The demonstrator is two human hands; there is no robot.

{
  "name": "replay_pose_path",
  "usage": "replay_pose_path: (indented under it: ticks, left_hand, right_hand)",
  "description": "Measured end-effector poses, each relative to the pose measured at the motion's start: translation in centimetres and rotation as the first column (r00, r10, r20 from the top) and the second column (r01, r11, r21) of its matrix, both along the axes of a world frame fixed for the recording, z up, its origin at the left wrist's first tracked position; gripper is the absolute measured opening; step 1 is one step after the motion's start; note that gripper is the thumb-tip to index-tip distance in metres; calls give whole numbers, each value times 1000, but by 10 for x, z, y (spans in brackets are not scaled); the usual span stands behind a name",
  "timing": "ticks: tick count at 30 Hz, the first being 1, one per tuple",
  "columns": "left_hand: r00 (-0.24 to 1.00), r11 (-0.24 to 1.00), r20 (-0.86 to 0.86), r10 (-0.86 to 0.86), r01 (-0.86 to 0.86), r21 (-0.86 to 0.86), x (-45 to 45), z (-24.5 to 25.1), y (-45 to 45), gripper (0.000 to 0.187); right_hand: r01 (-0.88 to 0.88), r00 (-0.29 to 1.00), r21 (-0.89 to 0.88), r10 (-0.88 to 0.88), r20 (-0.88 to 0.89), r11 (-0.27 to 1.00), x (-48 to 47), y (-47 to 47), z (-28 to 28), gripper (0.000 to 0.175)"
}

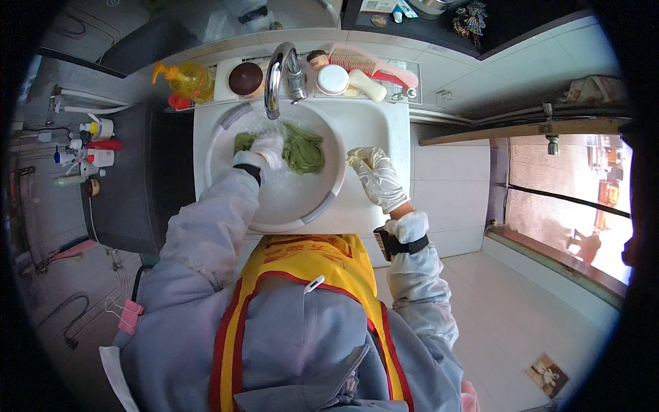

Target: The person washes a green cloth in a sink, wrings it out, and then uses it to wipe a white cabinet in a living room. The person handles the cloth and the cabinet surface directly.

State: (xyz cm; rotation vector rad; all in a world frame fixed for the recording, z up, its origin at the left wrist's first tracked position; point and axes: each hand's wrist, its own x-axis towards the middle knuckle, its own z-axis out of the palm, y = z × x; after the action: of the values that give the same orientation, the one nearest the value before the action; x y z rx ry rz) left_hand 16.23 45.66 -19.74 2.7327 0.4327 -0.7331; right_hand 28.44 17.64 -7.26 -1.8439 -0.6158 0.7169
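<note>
A round white plastic basin (pixel 278 198) with grey grips on its rim sits in the white sink (pixel 368 208). Inside it lies a wet green cloth (pixel 304 149), with water splashing around it under the curved chrome faucet (pixel 280 67). My left hand (pixel 267 147), in a white glove, reaches into the basin between two visible parts of the cloth; splash and blur hide its fingers. Just outside the basin's right rim, my right hand (pixel 375 172) hovers over the sink, also gloved. Its fingers are curled in, and I see nothing held in them.
Behind the basin, a wire rack (pixel 414 77) carries a pink comb (pixel 355 59), a white-lidded jar (pixel 332 80) and a dark-lidded jar (pixel 246 79). A yellow pump bottle (pixel 190 82) stands at its left end. Several bottles (pixel 100 157) stand on the dark cabinet (pixel 121 190) at left.
</note>
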Motion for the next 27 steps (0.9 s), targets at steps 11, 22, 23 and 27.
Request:
replay_pose_path:
  ticks: [11, 22, 23, 27]
  left_hand:
    - [994, 930, 108, -33, 70, -361, -31, 172, 16, 49]
    - [644, -98, 14, 765, 137, -986, -96, 217, 8, 47]
    - [602, -141, -63, 796, 84, -986, -100, 207, 11, 47]
    - [526, -503, -370, 766, 131, -854, -100, 173, 0, 45]
  right_hand:
    - [-436, 859, -233, 480, 180, 869, -39, 94, 7, 93]
    - [-31, 689, 496, 378, -618, 868, -68, 134, 23, 29]
    - [-44, 729, 463, 345, -591, 885, -68, 134, 34, 30]
    - [-174, 937, 431, 283, -205, 885, -74, 143, 76, 25]
